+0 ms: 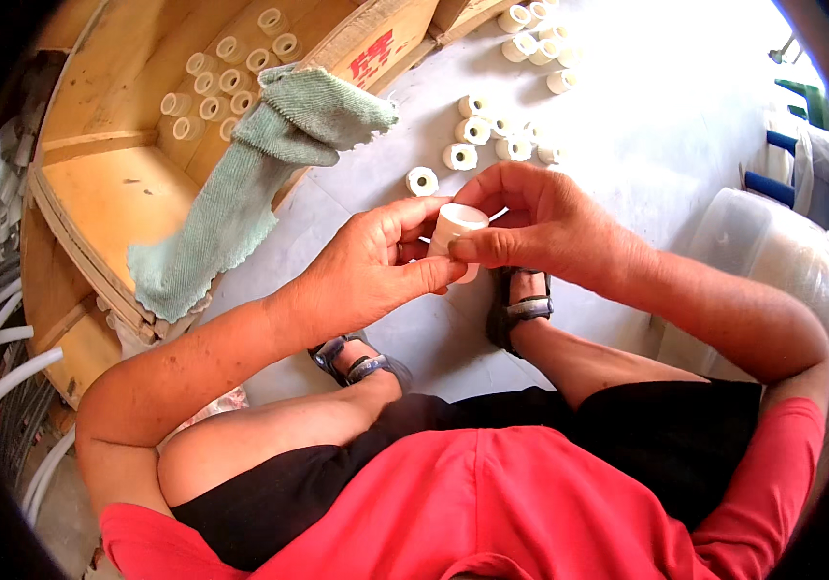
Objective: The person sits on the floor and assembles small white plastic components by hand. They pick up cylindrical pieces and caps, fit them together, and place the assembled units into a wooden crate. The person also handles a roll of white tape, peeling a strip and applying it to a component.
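Observation:
Between my hands is a white plastic pipe fitting [457, 224], a short hollow cylinder with its round opening tilted up toward me. My left hand [385, 249] pinches its left side, thumb low and fingers behind. On the other side my right hand [540, 220] grips it, with the thumb across its front near the middle. Fingers cover much of its lower part. Just beyond my hands, several similar white fittings [461, 157] lie on the grey floor, some showing a hole in the end.
A wooden crate [158, 188] at the left holds more fittings [231, 79]. A green ribbed cloth [270, 145] drapes over its edge. Further fittings [521, 46] lie at the back. White tubes [18, 377] are at far left; a clear plastic-wrapped bundle [772, 251] stands at right.

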